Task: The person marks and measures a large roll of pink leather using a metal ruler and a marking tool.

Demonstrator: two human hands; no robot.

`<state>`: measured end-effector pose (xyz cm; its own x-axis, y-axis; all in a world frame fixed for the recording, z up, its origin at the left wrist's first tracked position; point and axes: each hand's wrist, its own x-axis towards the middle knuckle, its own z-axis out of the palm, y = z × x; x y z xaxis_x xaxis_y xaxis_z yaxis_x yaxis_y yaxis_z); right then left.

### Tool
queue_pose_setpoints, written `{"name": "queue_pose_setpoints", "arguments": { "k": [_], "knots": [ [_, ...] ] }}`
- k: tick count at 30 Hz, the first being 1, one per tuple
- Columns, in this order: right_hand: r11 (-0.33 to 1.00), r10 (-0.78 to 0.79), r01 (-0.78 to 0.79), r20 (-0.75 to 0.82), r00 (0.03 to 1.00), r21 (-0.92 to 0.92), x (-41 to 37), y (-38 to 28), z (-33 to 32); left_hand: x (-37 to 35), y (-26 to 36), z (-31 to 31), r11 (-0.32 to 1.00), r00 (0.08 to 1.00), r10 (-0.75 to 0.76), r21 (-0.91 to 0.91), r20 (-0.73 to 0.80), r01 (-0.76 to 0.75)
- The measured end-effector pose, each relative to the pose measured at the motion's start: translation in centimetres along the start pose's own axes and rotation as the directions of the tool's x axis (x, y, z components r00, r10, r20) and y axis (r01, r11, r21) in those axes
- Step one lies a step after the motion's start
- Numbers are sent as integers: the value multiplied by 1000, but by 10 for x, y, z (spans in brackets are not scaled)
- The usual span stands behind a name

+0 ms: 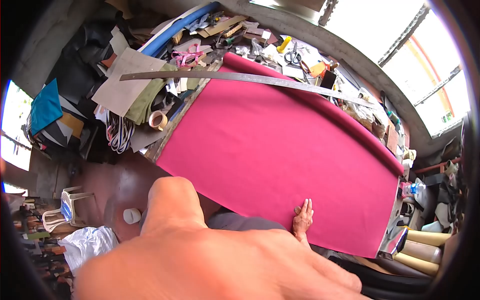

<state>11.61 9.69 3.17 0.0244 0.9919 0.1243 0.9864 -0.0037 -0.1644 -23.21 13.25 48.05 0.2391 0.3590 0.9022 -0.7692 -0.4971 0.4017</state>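
Note:
A wide pink-red sheet of material point(280, 135) lies spread over the worktable, its far edge wound into a roll point(345, 107). My right hand point(303, 219) rests flat on the sheet near its front edge, fingers stretched out; a small roundish shape by the thumb is too small to name. Very near the camera, my left hand point(215, 255) fills the lower middle, blurred, and covers part of the view. Its fingertips do not show, nor whether it holds anything. A long metal ruler point(240, 77) lies across the far part of the sheet and the roll.
Scissors point(293, 56), a yellow cylinder point(284, 44) and scraps crowd the table's far side. A mug point(158, 120) stands at the left among sheets, near a blue roll point(175, 29). On the floor are a white chair point(67, 207), a white container point(132, 216) and a white sack point(90, 245).

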Motion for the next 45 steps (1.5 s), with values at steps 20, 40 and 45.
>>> {"name": "queue_pose_setpoints", "arguments": {
  "k": [20,40,45],
  "knots": [
    [1000,11,-11,-4,1000,-25,4,-2,2,8,-14,-23,1000,999,-25,-3,28,25],
    [986,-94,71,152,984,154,36,28,-34,-92,-192,-137,-15,615,-744,927,-261,375],
    [995,9,-17,84,996,98,160,67,-76,-210,-198,-263,-547,345,-719,798,-603,253]
  ]
}}
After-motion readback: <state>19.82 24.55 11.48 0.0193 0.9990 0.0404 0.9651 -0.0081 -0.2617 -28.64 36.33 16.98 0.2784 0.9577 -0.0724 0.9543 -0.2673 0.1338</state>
